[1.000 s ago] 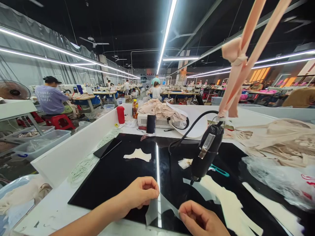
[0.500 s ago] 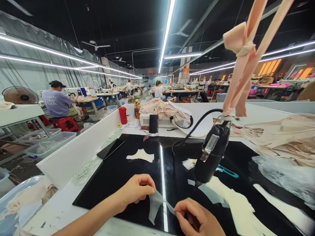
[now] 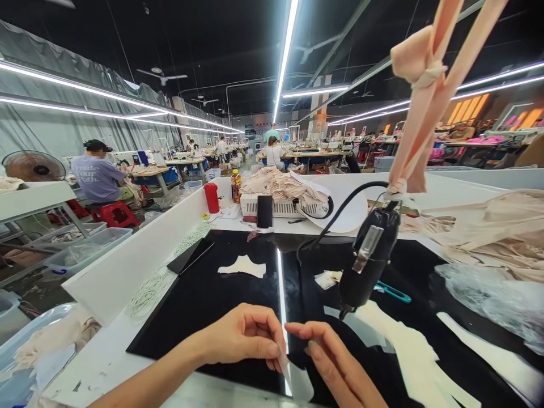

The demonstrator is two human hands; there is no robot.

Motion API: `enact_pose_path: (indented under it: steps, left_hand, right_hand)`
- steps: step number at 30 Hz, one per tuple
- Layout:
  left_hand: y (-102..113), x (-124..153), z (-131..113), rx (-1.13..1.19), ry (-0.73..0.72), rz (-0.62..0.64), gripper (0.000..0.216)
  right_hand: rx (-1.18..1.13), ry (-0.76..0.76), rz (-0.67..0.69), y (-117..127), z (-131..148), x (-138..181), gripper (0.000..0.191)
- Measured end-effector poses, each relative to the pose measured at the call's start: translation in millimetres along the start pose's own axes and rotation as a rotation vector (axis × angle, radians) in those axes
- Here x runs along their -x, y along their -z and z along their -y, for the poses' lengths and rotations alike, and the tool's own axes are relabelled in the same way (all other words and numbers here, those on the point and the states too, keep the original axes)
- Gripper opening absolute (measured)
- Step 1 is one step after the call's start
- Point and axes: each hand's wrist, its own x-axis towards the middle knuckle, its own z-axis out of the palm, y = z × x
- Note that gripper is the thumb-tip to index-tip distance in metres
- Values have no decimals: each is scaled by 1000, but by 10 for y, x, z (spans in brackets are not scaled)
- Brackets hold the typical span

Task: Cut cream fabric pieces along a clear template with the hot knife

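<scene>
My left hand (image 3: 244, 335) and my right hand (image 3: 329, 362) meet at the near edge of a glossy black work surface (image 3: 204, 294). Between their fingertips they pinch a small translucent film piece (image 3: 296, 382) that hangs down from them. A black hand-held electric tool (image 3: 369, 258) dangles just above and right of my hands, hung by a pink fabric strip (image 3: 420, 102) with its cord running back. Cream fabric cut-outs (image 3: 399, 351) lie on the black surface under and right of my right hand.
A small cream piece (image 3: 243, 266), teal scissors (image 3: 393, 292) and a dark tablet (image 3: 190, 255) lie on the surface. Behind stand a white box (image 3: 280, 207) piled with fabric, a red cup (image 3: 211, 198) and a bottle (image 3: 236, 187). Beige garments (image 3: 501, 232) and plastic bags (image 3: 488, 294) fill the right. People sit at distant tables.
My hands have come together; the film piece, earlier stretched between them, now hangs from the touching fingertips. The view shifted slightly and the hanging tool swayed.
</scene>
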Motion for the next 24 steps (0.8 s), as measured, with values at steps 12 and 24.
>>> enact_pose_path:
  steps: [12, 24]
  left_hand:
    - [103, -5, -43, -344, -53, 5, 53]
    - [232, 116, 45, -996, -154, 42, 33]
  right_hand:
    - [276, -28, 160, 2, -109, -74, 20]
    - [504, 172, 125, -38, -296, -145, 27]
